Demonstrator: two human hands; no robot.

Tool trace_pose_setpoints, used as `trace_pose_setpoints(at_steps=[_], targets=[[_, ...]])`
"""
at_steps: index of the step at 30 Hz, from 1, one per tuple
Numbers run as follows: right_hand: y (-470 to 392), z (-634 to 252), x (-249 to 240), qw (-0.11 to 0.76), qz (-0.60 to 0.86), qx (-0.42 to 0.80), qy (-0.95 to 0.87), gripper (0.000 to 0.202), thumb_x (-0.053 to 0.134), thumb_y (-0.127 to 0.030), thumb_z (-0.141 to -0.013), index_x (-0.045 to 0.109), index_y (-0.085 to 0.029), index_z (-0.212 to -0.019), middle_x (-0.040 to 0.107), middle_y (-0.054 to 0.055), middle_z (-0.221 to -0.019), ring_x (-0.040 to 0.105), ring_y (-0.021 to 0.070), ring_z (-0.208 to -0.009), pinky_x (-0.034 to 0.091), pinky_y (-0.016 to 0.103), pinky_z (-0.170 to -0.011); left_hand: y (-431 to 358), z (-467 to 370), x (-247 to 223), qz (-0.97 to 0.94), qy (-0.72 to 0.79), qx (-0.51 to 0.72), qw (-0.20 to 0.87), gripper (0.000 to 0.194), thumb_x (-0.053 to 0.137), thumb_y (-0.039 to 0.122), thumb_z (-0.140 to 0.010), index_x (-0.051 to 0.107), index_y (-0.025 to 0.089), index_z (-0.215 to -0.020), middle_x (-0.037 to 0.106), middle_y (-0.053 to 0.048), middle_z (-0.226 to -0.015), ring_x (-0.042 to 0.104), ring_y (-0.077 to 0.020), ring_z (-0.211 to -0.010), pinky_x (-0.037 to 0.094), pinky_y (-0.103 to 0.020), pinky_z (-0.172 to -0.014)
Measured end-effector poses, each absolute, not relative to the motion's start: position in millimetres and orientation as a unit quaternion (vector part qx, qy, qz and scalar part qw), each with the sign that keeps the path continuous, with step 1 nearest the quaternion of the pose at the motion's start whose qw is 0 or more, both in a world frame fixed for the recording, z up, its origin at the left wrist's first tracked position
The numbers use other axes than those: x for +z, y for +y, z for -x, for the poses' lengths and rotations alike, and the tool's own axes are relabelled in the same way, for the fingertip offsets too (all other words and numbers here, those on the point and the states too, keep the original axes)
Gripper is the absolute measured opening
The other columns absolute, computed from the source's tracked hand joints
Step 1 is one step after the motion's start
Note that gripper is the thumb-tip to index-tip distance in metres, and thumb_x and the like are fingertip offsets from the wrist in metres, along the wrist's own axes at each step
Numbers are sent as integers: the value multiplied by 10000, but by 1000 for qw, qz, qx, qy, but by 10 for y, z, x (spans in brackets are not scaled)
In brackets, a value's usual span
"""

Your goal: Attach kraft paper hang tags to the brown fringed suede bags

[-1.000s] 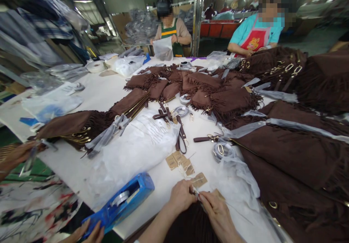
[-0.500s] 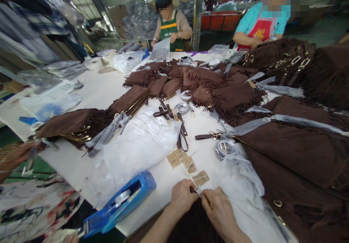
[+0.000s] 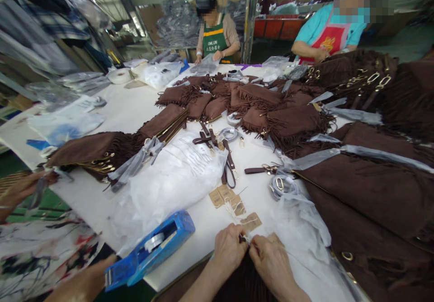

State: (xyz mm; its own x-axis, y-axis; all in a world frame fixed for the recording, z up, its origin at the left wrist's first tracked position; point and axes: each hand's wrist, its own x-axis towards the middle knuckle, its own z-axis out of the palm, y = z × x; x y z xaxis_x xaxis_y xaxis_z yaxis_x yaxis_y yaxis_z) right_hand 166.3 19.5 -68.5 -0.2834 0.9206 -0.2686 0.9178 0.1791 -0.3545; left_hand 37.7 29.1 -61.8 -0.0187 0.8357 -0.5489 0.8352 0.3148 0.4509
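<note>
"What lettering can you read from your place?"
"OMLUN, in white capitals on the green apron (image 3: 217, 36) across from me. I can't make out the smaller characters under it."
"Anything closer?"
"There's print on the white plastic bag (image 3: 166, 189) and the brown card tags (image 3: 216, 198) before me, but it's too small and blurred for me to read."

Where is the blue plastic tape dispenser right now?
In the head view, the blue plastic tape dispenser is left of the person's left hand, just below the crumpled white plastic bag.
</note>
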Motion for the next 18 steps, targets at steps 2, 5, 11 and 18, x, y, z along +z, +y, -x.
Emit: trace_pose_setpoints(at_steps=[2, 5, 11, 18], targets=[[193, -1659, -692, 2, 600, 233, -765, 207, 469, -100, -814, 609, -192, -692, 689, 14, -669, 656, 177, -654, 351, 246, -562, 279, -380, -634, -589, 713, 6, 380, 202, 505, 248, -679, 620, 267, -844, 638, 12, -862, 594, -175, -822, 412, -257, -726], [199, -1652, -681, -9, 603, 246, -759, 210, 463, -111, -817, 617, -195, -703, 694, 20, -671, 658, 183, -670, 354, 244, -568, 266, -375, -638, -593, 710, 11, 380, 203, 499, 254, -683, 619, 273, -846, 634, 16, -860, 591, -171, -821, 410, -257, -728], [221, -1636, -615, -27, 610, 262, -747, 208, 459, -124, -824, 626, -188, -716, 704, 39, -694, 664, 205, -701, 367, 255, -589, 273, -356, -599, -601, 697, 6, 390, 211, 486, 238, -679, 621, 252, -839, 631, 5, -852, 585, -163, -814, 410, -253, -734], [228, -1655, -662, -10, 613, 253, -748, 217, 458, -145, -824, 632, -192, -702, 699, 53, -668, 660, 220, -669, 366, 263, -573, 293, -378, -583, -599, 700, 10, 387, 213, 433, 244, -738, 628, 243, -824, 635, 1, -854, 583, -153, -814, 405, -250, -741]])
